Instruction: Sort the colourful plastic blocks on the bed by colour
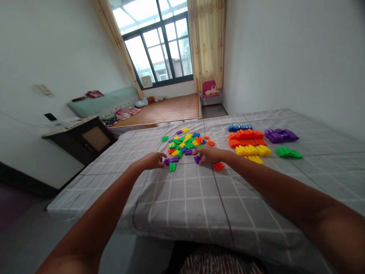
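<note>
My left hand (152,160) reaches in from the left, its thumb and fingers closed around a small purple plastic piece (166,161). Across from it, my right hand (209,154) pinches another purple plastic piece (197,159) just above the cloth. Between and beyond both hands spreads a loose pile of small ribbed pieces (186,143) in green, yellow, blue, orange and purple. A green piece (172,167) lies close to my left fingertips. Under my right wrist is an orange piece (219,166).
Rows sorted by colour lie at the right: blue (240,128), orange (246,134), yellow (253,150), purple (281,135) and green (288,152). A grey checked cloth (182,205) covers the table. Behind stand a bed (173,108), a pink chair (209,86) and a dark cabinet (82,140).
</note>
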The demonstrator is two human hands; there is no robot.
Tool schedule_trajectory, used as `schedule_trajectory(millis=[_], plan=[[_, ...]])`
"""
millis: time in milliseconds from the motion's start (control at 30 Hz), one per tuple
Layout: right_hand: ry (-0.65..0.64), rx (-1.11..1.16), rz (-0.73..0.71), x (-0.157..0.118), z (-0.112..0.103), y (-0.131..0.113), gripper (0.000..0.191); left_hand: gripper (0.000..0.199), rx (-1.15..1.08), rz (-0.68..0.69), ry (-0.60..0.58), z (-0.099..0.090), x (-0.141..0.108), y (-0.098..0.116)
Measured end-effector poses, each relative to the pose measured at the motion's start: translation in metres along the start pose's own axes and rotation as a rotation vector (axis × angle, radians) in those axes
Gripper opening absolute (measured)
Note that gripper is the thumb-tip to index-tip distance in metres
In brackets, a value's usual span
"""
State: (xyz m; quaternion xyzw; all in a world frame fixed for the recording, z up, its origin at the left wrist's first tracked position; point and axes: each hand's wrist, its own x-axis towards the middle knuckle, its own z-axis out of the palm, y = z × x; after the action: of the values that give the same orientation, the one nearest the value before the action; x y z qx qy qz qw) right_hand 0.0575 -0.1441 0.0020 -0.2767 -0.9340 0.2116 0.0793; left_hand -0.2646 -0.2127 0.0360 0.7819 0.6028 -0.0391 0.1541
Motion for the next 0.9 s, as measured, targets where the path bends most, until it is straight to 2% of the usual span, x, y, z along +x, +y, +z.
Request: schedule_trajectory(millis=[100,167,233,300,400,500,567,633,733,800,900], plan=[[0.001,-0.032,-0.055,-0.001,0.0,-0.004,0.045,0.054,-0.099,0.108,-0.002,0.001,-0.003,0.0],[-0.004,-0.026,-0.1,-0.004,-0.006,-0.005,0.042,0.051,-0.135,0.083,-0.013,0.002,-0.002,0.0],[0.02,0.007,-0.125,-0.013,-0.022,0.001,0.041,0.048,-0.135,0.024,-0.016,0.002,0.0,-0.001],[0.099,0.055,-0.09,-0.031,-0.046,0.016,0.041,0.048,-0.131,0.006,-0.015,0.002,0.003,-0.003],[0.3,0.115,0.049,-0.078,-0.091,0.056,0.042,0.05,-0.149,0.01,-0.018,0.001,0.007,-0.006],[0.513,0.168,0.207,-0.146,-0.132,0.112,0.042,0.05,-0.184,0.011,0.031,-0.003,0.009,-0.01],[0.664,0.208,0.377,-0.195,-0.149,0.152,0.044,0.049,-0.201,0.006,0.099,-0.009,0.012,-0.01],[0.759,0.189,0.603,-0.239,-0.156,0.19,0.046,0.048,-0.227,0.006,0.147,-0.019,0.018,-0.007],[0.708,0.12,0.831,-0.287,-0.153,0.235,0.047,0.051,-0.284,0.021,0.172,-0.034,0.035,0.01],[0.615,0.087,0.865,-0.303,-0.147,0.254,0.047,0.056,-0.31,0.032,0.177,-0.042,0.052,0.031],[0.502,0.101,0.828,-0.309,-0.137,0.27,0.045,0.06,-0.308,0.093,0.165,-0.047,0.084,0.075]])
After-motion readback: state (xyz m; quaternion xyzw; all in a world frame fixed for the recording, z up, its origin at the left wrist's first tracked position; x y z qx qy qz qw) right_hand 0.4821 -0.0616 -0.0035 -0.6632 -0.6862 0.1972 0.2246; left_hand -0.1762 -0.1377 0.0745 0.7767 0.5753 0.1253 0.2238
